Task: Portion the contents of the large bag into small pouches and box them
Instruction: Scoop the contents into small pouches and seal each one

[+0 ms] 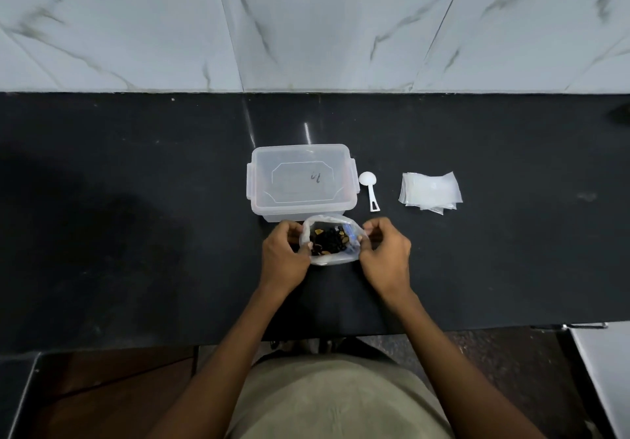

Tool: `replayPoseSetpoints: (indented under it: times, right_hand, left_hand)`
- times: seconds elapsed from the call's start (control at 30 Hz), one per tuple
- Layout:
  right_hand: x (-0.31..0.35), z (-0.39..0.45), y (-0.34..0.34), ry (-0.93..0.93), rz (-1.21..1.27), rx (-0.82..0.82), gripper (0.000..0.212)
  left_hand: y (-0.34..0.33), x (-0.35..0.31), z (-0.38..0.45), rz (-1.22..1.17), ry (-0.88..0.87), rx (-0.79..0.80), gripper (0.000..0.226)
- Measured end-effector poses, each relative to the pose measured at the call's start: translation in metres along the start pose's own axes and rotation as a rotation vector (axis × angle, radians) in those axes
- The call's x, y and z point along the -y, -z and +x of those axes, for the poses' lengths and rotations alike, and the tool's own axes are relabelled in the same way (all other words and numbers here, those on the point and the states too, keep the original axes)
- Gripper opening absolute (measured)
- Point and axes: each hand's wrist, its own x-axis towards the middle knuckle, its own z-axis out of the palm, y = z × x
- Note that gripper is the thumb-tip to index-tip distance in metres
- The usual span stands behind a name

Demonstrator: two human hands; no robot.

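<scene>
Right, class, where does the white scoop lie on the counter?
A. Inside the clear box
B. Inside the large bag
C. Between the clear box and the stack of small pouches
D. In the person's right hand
C: the white scoop lies on the counter, right of the clear box and left of the small pouches, untouched by either hand.

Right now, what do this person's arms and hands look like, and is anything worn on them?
Both arms are bare from the lower edge of the picture to the fingers: no sleeves, gloves, watch, bracelets or rings show on the left hand or the right hand. There are no markings or cables. The only clothing in view is a plain beige garment over the body.
</scene>
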Motion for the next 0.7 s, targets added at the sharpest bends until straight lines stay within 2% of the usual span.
replayPoseSetpoints:
  times: [0.13,0.2,0.3,0.37,0.53,0.63,0.7]
  right_hand:
    - [-0.004,0.001,0.0,0.005,0.019,0.055,0.012]
    - [-0.006,0.002,0.001,0.006,0.044,0.063,0.008]
    - [-0.007,0.008,0.005,0.036,0.059,-0.008,0.004]
    - [-0.01,0.016,0.009,0.023,0.037,-0.012,0.011]
    - [-0.014,0.041,0.029,0.016,-0.054,0.004,0.022]
    - [-0.017,0.063,0.051,0.085,-0.246,-0.083,0.028]
    - [-0.021,0.08,0.062,0.13,-0.422,-0.092,0.033]
  left_hand:
    - [-0.001,0.0,-0.001,-0.035,-0.039,0.005,0.026]
    - [-0.001,0.002,-0.005,-0.026,-0.091,-0.042,0.029]
    - [-0.001,0.0,-0.015,0.05,-0.273,-0.216,0.025]
    - [-0.003,-0.008,-0.021,0.076,-0.38,-0.24,0.021]
    - [-0.021,-0.021,-0.027,0.108,-0.559,-0.068,0.018]
    - [-0.034,-0.024,-0.026,0.144,-0.537,0.04,0.017]
    - [-0.041,-0.026,-0.025,0.173,-0.49,0.057,0.016]
